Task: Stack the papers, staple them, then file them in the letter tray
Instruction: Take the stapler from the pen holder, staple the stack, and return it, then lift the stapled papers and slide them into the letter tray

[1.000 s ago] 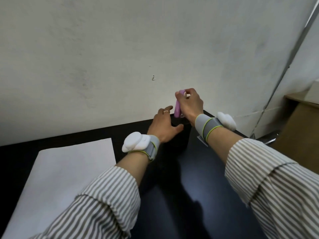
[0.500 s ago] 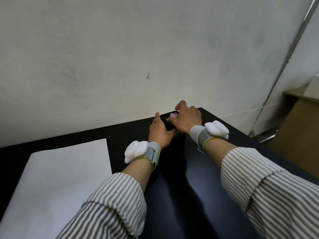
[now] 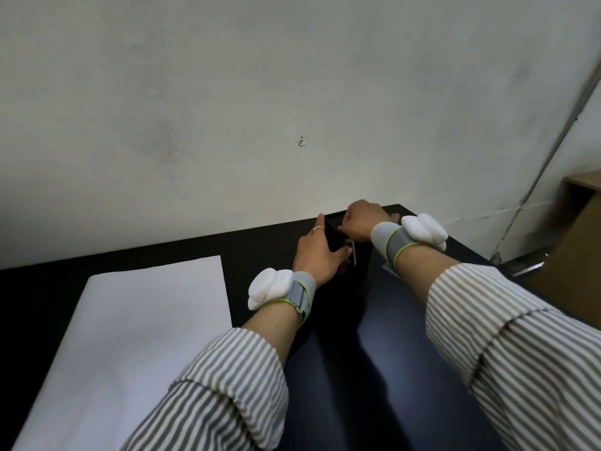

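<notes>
One paper stack [image 3: 140, 323] visible, white, flat on black counter [image 3: 406, 369], left of both forearms, untouched. Two hands, both at counter's far edge by wall [image 3: 260, 92]. Left hand [image 3: 317, 252] palm down, fingers extended forward, thumb hooked round small dark object; ring on one finger. Right hand [image 3: 361, 222] knuckles up, fingers curled shut over something hidden; contents cannot tell. Two white wrist sensors on grey straps, one per wrist. Striped sleeves pushed up. Stapler, tray not discernible.

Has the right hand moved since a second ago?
Yes. The right hand has dropped from up against the wall down to the black box at the table's back edge.
</notes>
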{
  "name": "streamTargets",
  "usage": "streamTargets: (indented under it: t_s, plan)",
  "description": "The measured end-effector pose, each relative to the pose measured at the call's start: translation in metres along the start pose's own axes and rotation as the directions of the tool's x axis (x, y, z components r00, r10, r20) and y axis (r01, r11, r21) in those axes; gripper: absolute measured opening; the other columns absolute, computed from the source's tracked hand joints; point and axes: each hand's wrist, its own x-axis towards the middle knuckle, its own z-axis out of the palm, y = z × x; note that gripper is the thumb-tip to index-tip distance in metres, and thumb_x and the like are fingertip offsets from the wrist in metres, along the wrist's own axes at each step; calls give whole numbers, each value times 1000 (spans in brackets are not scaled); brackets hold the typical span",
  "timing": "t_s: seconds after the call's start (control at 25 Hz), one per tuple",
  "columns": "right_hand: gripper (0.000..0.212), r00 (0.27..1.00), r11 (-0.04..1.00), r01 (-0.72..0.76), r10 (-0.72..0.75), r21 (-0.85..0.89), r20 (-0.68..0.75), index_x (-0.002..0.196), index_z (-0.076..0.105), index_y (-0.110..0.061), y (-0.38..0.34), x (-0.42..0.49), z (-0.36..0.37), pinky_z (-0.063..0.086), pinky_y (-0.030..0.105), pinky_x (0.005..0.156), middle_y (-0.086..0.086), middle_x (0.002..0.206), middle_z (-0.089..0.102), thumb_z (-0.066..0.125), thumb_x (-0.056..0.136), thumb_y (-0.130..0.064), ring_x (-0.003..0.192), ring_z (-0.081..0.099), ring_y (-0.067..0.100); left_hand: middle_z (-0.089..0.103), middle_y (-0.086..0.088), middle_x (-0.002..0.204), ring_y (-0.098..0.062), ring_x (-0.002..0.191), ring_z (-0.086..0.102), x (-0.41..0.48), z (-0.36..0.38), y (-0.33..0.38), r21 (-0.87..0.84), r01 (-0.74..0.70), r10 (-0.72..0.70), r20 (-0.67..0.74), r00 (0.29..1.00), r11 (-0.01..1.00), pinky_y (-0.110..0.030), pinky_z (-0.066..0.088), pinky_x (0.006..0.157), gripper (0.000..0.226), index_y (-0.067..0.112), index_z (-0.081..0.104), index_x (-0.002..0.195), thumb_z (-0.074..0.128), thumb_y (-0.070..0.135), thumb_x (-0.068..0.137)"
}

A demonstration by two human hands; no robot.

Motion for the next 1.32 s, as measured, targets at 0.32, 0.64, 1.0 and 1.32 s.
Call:
streamTargets:
  t_s: [0.32,0.64,1.0,1.32]
  plan:
    - [29,942,997,81,-76,2,-327,110,68,-24,-8,-16,5,23,46,111,7,123,65,48,90,-18,125,45,34,44,-10,146,-30,135,36,-16,-26,-18,142,-8,18,-72,997,990,-38,35,109,67,11,27,147,57,23,89]
    - [27,907,946,323,-299,34,-297,114,62,-24,-61,-86,55,35,40,98,5,124,61,50,90,-25,122,45,31,53,-10,136,-28,128,45,-62,-80,-66,283,78,4,-277,961,956,-33,34,108,40,14,56,128,52,14,88]
    - [42,936,936,347,-350,59,39,130,51,-13,-111,-154,118,35,42,99,13,134,49,45,94,-32,127,39,34,39,-11,143,-36,134,31,-142,-151,-122,481,497,-315,-412,855,722,-39,29,110,41,19,52,130,47,26,90]
    - [46,956,953,228,-257,199,138,136,42,-7,-130,-171,117,39,44,100,17,140,42,49,94,-25,131,35,40,22,-27,151,-45,137,20,-167,-175,-137,468,696,-583,-386,715,545,-48,25,113,69,4,26,143,51,38,88]
